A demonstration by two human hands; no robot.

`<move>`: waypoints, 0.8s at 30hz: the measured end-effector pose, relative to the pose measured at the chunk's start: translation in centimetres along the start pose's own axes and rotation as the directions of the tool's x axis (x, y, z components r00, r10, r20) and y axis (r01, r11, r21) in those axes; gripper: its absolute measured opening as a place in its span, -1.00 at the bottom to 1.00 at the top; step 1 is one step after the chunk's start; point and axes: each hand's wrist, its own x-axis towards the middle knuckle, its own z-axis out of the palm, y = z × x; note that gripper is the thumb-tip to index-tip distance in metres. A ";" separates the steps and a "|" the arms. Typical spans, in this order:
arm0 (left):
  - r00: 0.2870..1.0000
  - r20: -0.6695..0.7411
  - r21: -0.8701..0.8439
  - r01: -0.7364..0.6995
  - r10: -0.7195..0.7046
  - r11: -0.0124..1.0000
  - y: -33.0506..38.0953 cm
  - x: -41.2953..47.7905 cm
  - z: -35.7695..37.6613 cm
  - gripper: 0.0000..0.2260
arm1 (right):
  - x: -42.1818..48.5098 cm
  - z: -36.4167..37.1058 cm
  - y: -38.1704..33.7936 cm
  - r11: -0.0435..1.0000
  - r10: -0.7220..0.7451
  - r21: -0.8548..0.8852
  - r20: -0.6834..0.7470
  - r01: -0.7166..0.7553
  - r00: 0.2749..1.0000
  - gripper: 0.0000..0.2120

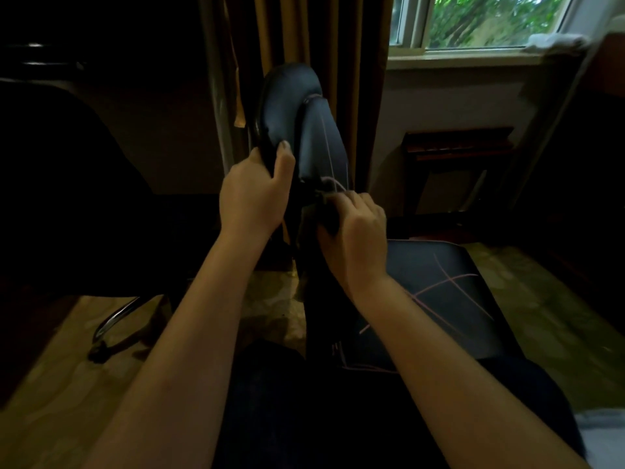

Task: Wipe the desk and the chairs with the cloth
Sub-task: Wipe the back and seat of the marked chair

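Chair [314, 137] is center frame. Left hand [253, 194] grips its padded back edge, and right hand [355, 231] is curled round what looks like the dark cloth [321, 214]. The padding looks soft and slick, so I'd hold it by the rim.

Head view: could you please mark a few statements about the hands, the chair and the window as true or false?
1. The left hand grips the edge of the black chair back. True.
2. The right hand lies open and flat on the seat. False: its fingers are curled round a dark cloth, held at the foot of the chair back.
3. The seat bears crossing pink lines. True.
4. The curtain covers the window. False: the curtain hangs to the left of the window, and green leaves show through the glass.
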 end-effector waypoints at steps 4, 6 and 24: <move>1.000 -0.006 -0.002 -0.001 0.001 1.000 0.0 0.0 -0.1 -0.69 | -4.9 0.8 3.8 0.985 0.132 -0.124 0.107 -0.118 0.985 -0.80; 1.000 -0.007 -0.024 -0.014 0.014 1.000 0.1 0.0 0.0 -0.69 | -7.2 0.5 5.4 0.968 0.210 -0.175 0.192 -0.177 0.959 -0.82; 1.000 0.007 -0.061 -0.026 0.026 0.998 0.3 -0.2 -0.4 -0.68 | -7.5 0.6 5.9 0.974 0.196 -0.144 0.146 -0.176 0.970 -0.91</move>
